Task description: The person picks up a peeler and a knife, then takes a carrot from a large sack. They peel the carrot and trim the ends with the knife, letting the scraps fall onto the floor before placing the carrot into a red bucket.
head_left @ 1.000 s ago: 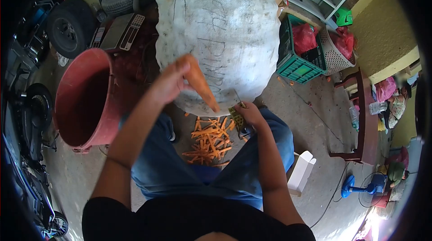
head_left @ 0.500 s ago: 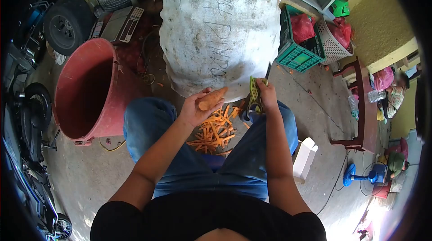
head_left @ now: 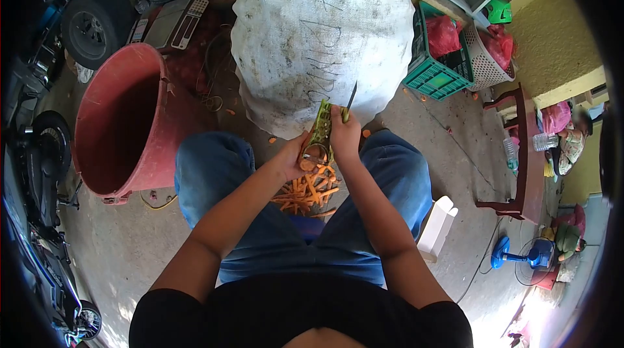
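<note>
My left hand [head_left: 292,158] is closed round an orange root [head_left: 310,163], carrot or sweet potato, between my knees. My right hand [head_left: 346,132] grips a green, patterned hand tool [head_left: 322,120] with a loop-shaped lower end, which lies over the root. A narrow dark knife blade [head_left: 352,96] sticks up from the same hand; its handle is mostly hidden by my fingers. Below both hands, a pile of orange cut sticks [head_left: 302,195] lies between my legs.
A large white sack [head_left: 318,36] with handwriting stands just ahead. To the left is a big red tub [head_left: 146,62]; at right are a green crate [head_left: 435,81], a white basket [head_left: 489,75], a white box [head_left: 439,228] and a wooden bench [head_left: 532,172]. Other people sit beyond it.
My right hand has moved left with the green tool and knife, bringing the tool onto the root. My left hand has turned the root and now holds it lower.
</note>
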Action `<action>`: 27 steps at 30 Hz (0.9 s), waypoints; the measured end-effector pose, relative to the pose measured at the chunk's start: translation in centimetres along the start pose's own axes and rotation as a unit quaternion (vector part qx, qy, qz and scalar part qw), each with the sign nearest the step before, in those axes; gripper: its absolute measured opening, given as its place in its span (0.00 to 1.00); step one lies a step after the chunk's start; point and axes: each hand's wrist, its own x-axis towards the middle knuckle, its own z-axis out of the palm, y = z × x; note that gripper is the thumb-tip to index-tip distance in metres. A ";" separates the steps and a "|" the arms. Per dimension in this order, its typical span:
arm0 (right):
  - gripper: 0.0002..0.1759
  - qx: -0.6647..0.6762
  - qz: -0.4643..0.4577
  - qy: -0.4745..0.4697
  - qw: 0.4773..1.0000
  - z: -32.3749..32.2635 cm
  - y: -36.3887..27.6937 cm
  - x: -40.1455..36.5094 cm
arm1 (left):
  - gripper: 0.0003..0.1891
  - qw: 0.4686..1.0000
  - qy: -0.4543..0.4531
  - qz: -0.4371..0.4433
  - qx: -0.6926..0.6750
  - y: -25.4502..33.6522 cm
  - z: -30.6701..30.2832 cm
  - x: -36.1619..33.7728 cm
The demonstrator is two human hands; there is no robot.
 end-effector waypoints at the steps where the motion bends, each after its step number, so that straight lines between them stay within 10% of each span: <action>1: 0.19 -0.020 -0.005 0.000 1.000 0.1 -0.3 -0.3 | 0.21 0.999 0.049 -0.008 0.010 0.0 0.4 -0.1; 8: 0.16 -0.046 -0.037 0.012 0.998 0.2 -0.8 -0.7 | 0.21 0.998 0.055 -0.003 0.003 0.1 0.1 0.3; 10: 0.13 -0.124 -0.176 0.101 0.971 -0.3 -0.1 -0.1 | 0.22 0.996 -0.050 -0.030 0.071 0.0 -2.2 0.9; 16: 0.15 -0.093 0.029 0.336 0.937 -8.3 2.9 8.2 | 0.21 0.986 -0.067 -0.082 0.130 1.4 1.7 -2.9; 20: 0.17 0.083 0.018 0.169 0.982 -4.5 -0.9 3.9 | 0.21 0.992 -0.030 -0.066 0.106 1.2 0.4 -1.2; 27: 0.15 -0.045 -0.082 0.025 0.995 0.5 -2.5 -1.1 | 0.18 1.000 0.006 -0.009 0.013 0.1 0.4 -0.9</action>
